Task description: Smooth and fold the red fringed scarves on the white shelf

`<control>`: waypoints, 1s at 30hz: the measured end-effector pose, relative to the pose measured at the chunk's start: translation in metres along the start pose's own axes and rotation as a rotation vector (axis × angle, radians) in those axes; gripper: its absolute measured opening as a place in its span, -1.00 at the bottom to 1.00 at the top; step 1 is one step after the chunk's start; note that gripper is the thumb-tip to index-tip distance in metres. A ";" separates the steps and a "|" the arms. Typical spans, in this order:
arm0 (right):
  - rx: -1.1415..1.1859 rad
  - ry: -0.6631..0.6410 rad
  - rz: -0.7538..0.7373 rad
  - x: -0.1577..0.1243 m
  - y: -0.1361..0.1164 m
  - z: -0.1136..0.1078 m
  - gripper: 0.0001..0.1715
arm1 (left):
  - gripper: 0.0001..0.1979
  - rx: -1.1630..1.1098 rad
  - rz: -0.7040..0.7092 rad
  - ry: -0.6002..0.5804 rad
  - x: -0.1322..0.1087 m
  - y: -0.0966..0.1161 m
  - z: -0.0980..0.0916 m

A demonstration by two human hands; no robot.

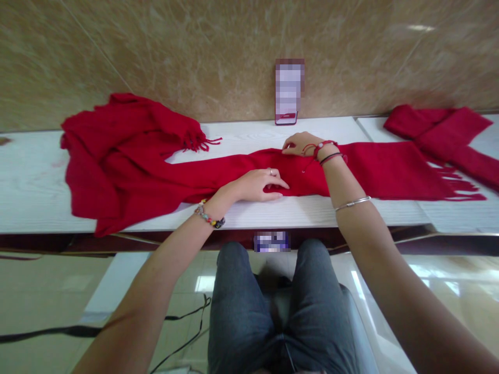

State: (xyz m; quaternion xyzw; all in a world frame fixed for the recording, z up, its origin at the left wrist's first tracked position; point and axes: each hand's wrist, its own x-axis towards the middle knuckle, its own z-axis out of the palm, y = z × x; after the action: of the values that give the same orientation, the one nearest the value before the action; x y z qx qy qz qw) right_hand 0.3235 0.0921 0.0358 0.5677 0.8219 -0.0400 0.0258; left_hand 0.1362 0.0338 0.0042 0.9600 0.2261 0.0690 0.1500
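Observation:
A long red fringed scarf (390, 169) lies stretched across the white table (35, 182), bunched in a heap at the left. My left hand (259, 185) rests on the scarf's near edge at the middle, its fingers pinching the fabric. My right hand (300, 144) presses on the scarf's far edge just beyond, fingers curled onto the cloth. Bracelets circle both wrists.
A second red scarf (440, 130) lies folded at the far right on an adjoining table. A phone (289, 93) leans upright against the marbled wall behind the scarf. My knees sit under the table edge; cables run over the floor at the left.

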 end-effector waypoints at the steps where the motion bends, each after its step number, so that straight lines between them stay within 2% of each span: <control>1: -0.013 -0.007 0.001 -0.001 0.001 -0.002 -0.66 | -0.66 0.001 -0.003 -0.001 0.000 0.000 0.000; 6: -0.055 0.010 0.050 -0.002 0.003 -0.004 -0.69 | -0.65 -0.005 0.004 0.009 0.000 -0.002 0.002; 12: 0.105 -0.053 0.052 -0.003 0.009 -0.003 -0.65 | -0.66 -0.013 0.010 0.014 0.000 -0.002 0.002; 16: 0.038 -0.061 0.054 -0.003 0.005 -0.003 -0.70 | -0.67 -0.005 0.007 0.015 0.000 -0.002 0.002; 22: -0.038 0.005 0.028 0.000 -0.002 0.002 -0.73 | -0.66 -0.004 0.016 0.013 0.000 -0.004 0.003; 28: 0.043 -0.048 0.011 0.001 0.011 0.003 -0.80 | -0.66 -0.009 -0.002 0.007 0.000 -0.002 0.002; 30: 0.084 0.000 0.012 0.003 0.013 0.006 -0.84 | -0.66 -0.014 -0.012 0.005 0.000 -0.002 0.002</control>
State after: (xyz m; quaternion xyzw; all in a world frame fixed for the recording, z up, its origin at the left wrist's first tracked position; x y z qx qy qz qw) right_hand 0.3346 0.0994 0.0289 0.5733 0.8160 -0.0741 0.0021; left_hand 0.1358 0.0346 0.0018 0.9574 0.2316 0.0722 0.1563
